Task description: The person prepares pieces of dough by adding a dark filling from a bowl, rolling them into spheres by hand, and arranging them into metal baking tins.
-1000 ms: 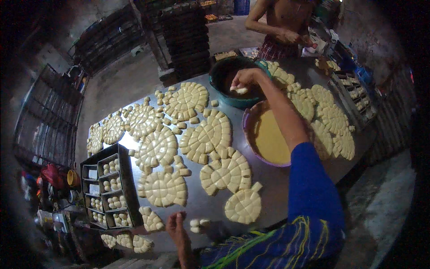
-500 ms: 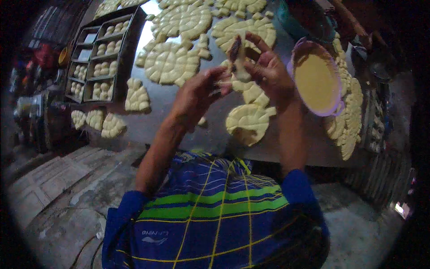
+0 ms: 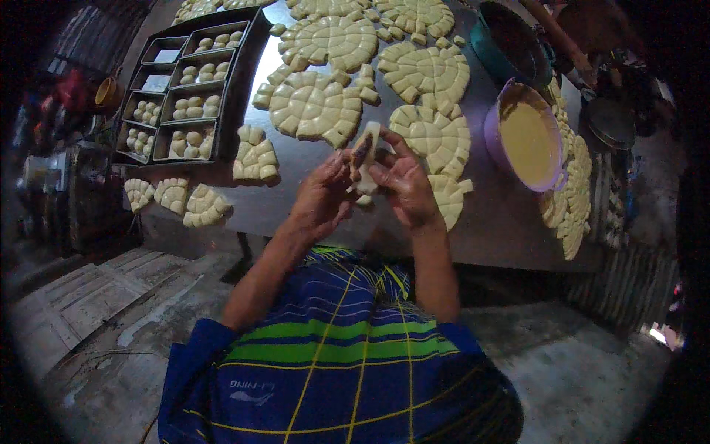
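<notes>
In front of me, above the table's near side, a pale piece of dough [image 3: 372, 139] is held on edge, with a dark filling [image 3: 361, 150] on its left face. My right hand [image 3: 408, 185] grips the dough's right side between thumb and fingers. From the left, the bent fingers of my left hand [image 3: 322, 194] press against the filled face; their tips are partly hidden. Just beyond my hands lies a round of dough scored into wedges [image 3: 314, 107]. Another scored round [image 3: 433, 137] lies to the right, partly behind my right hand.
A divided dark metal tray [image 3: 216, 140] holding dough balls stands at the left. Cut dough wedges [image 3: 205, 207] lie near the table's left edge. At the right are a purple basin [image 3: 494, 133] of yellowish mixture, a green basin [image 3: 484, 46] and a row of dough pieces [image 3: 573, 203].
Both hands have come nearer to my body with the filled dough between them. My left fingers have closed in on it. The table appears shifted slightly rightward at the left side.
</notes>
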Demonstrator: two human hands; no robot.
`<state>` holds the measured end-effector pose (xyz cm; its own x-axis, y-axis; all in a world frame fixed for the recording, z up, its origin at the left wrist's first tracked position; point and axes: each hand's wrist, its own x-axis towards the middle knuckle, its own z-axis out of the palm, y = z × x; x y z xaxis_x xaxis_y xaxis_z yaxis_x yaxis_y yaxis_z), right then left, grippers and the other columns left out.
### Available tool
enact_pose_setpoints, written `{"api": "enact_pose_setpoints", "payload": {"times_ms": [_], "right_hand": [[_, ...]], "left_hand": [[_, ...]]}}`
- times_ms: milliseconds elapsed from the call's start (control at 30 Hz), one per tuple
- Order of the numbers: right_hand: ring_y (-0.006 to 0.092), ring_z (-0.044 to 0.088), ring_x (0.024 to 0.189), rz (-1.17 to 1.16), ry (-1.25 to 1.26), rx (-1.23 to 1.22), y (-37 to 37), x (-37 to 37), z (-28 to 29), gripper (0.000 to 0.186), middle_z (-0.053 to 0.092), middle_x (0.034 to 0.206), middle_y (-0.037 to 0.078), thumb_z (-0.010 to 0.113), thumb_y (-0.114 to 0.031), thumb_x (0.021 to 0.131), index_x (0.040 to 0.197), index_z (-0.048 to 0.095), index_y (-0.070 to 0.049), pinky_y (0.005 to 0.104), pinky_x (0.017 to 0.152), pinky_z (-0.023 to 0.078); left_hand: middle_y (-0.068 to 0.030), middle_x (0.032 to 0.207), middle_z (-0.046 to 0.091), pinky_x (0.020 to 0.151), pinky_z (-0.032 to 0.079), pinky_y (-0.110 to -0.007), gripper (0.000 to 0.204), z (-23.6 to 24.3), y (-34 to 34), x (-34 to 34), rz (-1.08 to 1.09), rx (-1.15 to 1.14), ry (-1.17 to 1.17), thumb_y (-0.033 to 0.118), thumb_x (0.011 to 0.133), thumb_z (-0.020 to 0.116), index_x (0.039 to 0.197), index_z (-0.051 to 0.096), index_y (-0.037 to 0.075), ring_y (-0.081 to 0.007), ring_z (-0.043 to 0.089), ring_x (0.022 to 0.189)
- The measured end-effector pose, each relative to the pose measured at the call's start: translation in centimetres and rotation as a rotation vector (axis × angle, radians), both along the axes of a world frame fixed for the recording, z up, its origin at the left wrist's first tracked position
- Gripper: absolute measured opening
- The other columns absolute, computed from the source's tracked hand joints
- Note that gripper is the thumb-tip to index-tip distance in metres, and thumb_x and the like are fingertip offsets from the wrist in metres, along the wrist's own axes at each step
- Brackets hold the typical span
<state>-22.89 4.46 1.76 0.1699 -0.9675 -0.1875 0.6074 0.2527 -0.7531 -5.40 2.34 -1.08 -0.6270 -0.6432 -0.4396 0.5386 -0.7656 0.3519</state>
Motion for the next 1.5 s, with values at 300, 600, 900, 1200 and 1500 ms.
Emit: {"api": "enact_pose_setpoints", "payload": {"times_ms": [300, 600, 900, 1200, 1500], "right_hand": [[0.0198, 0.062, 0.110, -0.146, 0.055, -0.026, 2.1, 2.2, -0.6, 0.048, 0.061, 0.124, 0.011, 0.060, -0.003, 0.094, 0.140, 0.043, -0.008, 0.0328, 0.087, 0.056], [0.0253, 0.063, 0.110, -0.334, 1.394, -0.702, 4.3, 2.9, 0.1, 0.036, 0.061, 0.124, 0.009, 0.066, -0.003, 0.086, 0.121, 0.066, -0.012, 0.0350, 0.083, 0.058], [0.0243, 0.067, 0.087, -0.186, 1.534, -0.621, 4.8, 1.9, 3.1, 0.030, 0.063, 0.102, 0.009, 0.071, -0.004, 0.080, 0.109, 0.066, -0.009, 0.0371, 0.065, 0.055], [0.0251, 0.068, 0.087, -0.138, 1.413, -0.701, 4.3, 1.3, 4.5, 0.030, 0.065, 0.093, 0.008, 0.073, -0.002, 0.077, 0.106, 0.069, -0.009, 0.0335, 0.072, 0.055], [0.0275, 0.066, 0.103, -0.592, 1.581, -0.688, 4.9, 7.5, 2.1, 0.033, 0.066, 0.108, 0.011, 0.073, -0.002, 0.079, 0.112, 0.068, -0.002, 0.0361, 0.087, 0.056]], "left_hand": [[-0.0045, 0.120, 0.060, 0.100, 0.046, -0.039, 0.033, 0.1, 0.3, 2.5, 0.000, -0.148, 0.007, 0.033, 0.099, 0.055, 0.122, 0.055, 0.010, -0.0203, 0.058, 0.112], [-0.0055, 0.097, 0.065, 0.065, 0.052, -0.027, 0.027, 0.3, -0.9, 2.3, 0.012, -0.205, -0.030, 0.030, 0.096, 0.063, 0.111, 0.054, 0.009, -0.0115, 0.062, 0.076], [-0.0051, 0.094, 0.066, 0.081, 0.050, -0.029, 0.020, 4.4, -1.1, 4.0, -0.264, -0.747, -0.432, 0.008, 0.088, 0.070, 0.105, 0.063, -0.001, -0.0115, 0.061, 0.088], [-0.0048, 0.100, 0.067, 0.081, 0.050, -0.028, 0.032, 0.6, -1.7, 4.9, -0.383, -0.460, -0.248, 0.028, 0.096, 0.064, 0.114, 0.062, 0.002, -0.0119, 0.062, 0.093], [-0.0073, 0.114, 0.063, 0.089, 0.050, -0.029, 0.034, 1.5, 0.0, 3.3, -0.094, -0.132, -0.070, 0.022, 0.094, 0.066, 0.120, 0.057, 0.001, -0.0160, 0.062, 0.101]]}}
